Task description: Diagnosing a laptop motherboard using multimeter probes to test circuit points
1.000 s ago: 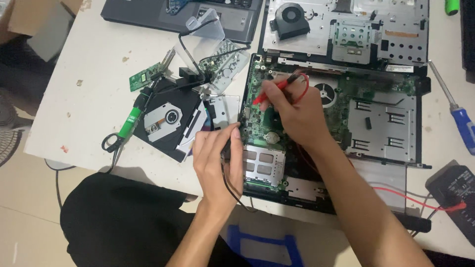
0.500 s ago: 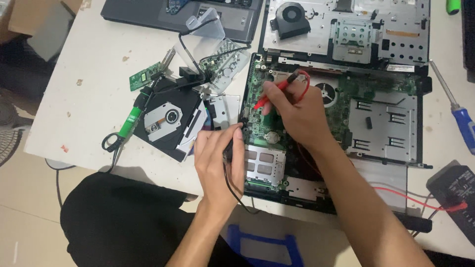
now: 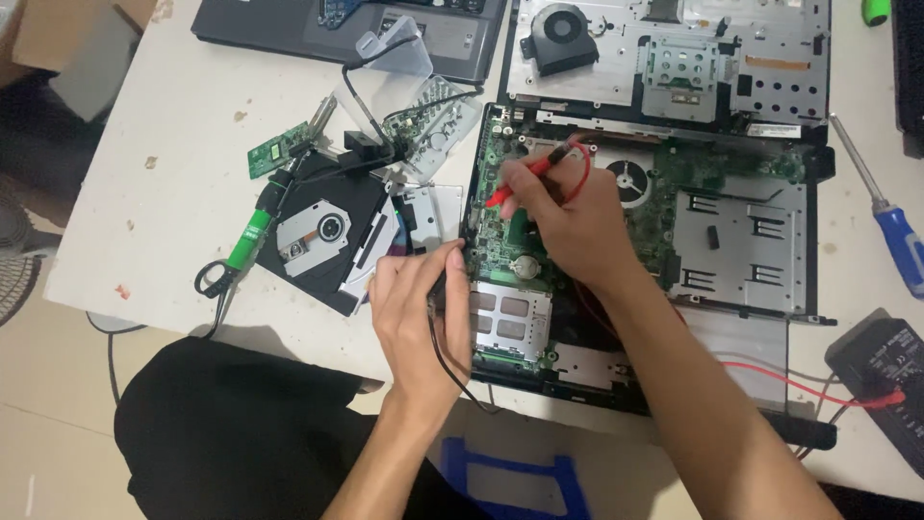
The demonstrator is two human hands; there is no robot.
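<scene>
- Right hand (image 3: 568, 226) pinches red probe (image 3: 525, 183), tip on board (image 3: 500, 241) in the open laptop (image 3: 770, 241).
- Left hand (image 3: 419, 308) grips black probe (image 3: 441, 289) at the board's left edge.
- Judgement: keep both tips steady, touching one contact each.
- Versus earlier frames: hands, probes unchanged; drive (image 3: 322, 236), screwdriver (image 3: 890, 226) unmoved.

We have one view only, worn on the head, looking steeply down from close above the opened laptop (image 3: 654, 221), which fills the middle and right; the white table (image 3: 164, 212) spreads left of it, floor showing below it.
</scene>
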